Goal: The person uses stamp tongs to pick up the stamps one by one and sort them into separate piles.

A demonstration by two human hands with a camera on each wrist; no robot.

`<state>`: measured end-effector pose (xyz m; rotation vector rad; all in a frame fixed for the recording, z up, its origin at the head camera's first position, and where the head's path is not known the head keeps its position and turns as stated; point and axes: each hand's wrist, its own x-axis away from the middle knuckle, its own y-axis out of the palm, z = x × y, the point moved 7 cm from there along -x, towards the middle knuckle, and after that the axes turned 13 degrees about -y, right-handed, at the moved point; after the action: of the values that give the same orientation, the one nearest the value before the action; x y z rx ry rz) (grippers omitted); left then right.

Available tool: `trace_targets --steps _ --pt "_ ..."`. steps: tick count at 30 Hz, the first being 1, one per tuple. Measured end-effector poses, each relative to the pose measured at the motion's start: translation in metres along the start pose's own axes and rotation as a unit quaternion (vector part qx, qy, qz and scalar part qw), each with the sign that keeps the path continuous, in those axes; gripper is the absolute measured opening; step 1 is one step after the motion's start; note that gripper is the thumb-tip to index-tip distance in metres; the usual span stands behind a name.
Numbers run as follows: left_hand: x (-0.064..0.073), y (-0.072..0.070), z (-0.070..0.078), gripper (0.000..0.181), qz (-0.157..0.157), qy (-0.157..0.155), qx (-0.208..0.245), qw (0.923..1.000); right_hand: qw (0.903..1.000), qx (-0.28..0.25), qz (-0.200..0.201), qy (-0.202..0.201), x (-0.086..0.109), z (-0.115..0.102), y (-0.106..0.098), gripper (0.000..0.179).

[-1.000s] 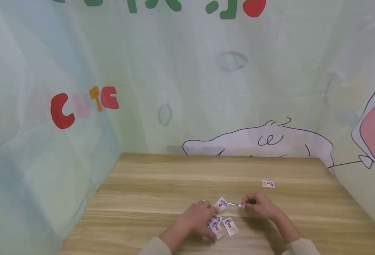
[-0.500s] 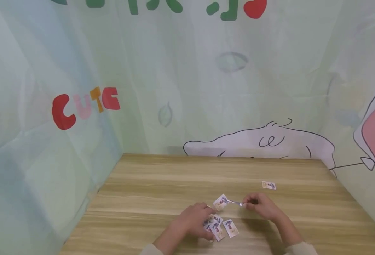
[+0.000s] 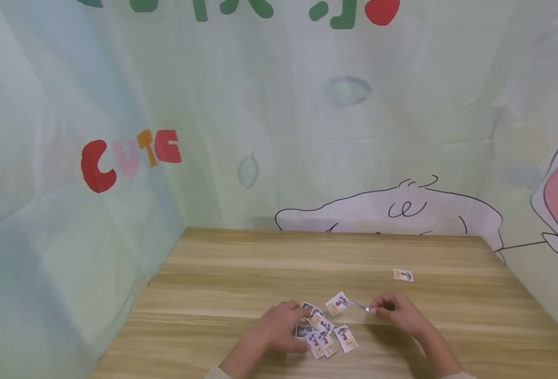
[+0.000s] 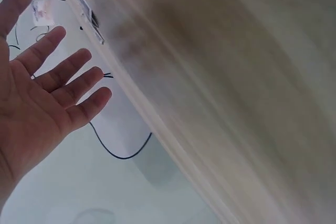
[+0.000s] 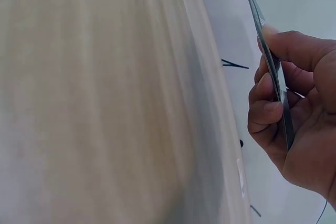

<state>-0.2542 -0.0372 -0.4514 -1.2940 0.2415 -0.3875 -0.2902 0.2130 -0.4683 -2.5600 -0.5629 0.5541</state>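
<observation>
My right hand (image 3: 399, 313) grips metal tweezers (image 5: 270, 59) between thumb and curled fingers. A small printed card (image 3: 338, 303) hangs at the tweezers' tip, tilted above the table, just beyond the pile. Several similar cards (image 3: 325, 345) lie overlapping on the wood, most showing a colourful picture and a couple showing dark faces. Beside this pile, on its left, is my left hand (image 3: 279, 327), its fingertips right at the nearest cards. The left wrist view shows the fingers (image 4: 79, 69) spread and palm bare, with nothing held.
One card (image 3: 403, 275) lies apart, farther back on the right of the wooden table (image 3: 241, 273). A printed fabric backdrop (image 3: 212, 105) rises along the table's back edge and both sides.
My left hand has drawn back to the left, uncovering more of the pile, including dark-faced cards. The right hand, with tweezers and card, has shifted slightly right, away from the pile.
</observation>
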Motion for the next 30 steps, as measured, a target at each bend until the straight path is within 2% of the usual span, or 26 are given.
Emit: trace_targets --steps 6,18,30 --pt "0.003 0.001 -0.011 0.059 -0.004 -0.030 0.029 0.9991 0.9997 0.009 0.016 0.013 0.013 0.004 -0.005 0.009" --pt "-0.003 0.005 -0.027 0.056 -0.007 -0.046 0.035 0.9983 0.9991 0.016 0.036 0.011 0.027 0.005 -0.022 0.012" --pt "-0.008 0.008 -0.030 0.062 -0.024 -0.061 0.040 0.9970 0.9965 0.042 0.063 0.035 0.039 0.012 -0.039 0.012"
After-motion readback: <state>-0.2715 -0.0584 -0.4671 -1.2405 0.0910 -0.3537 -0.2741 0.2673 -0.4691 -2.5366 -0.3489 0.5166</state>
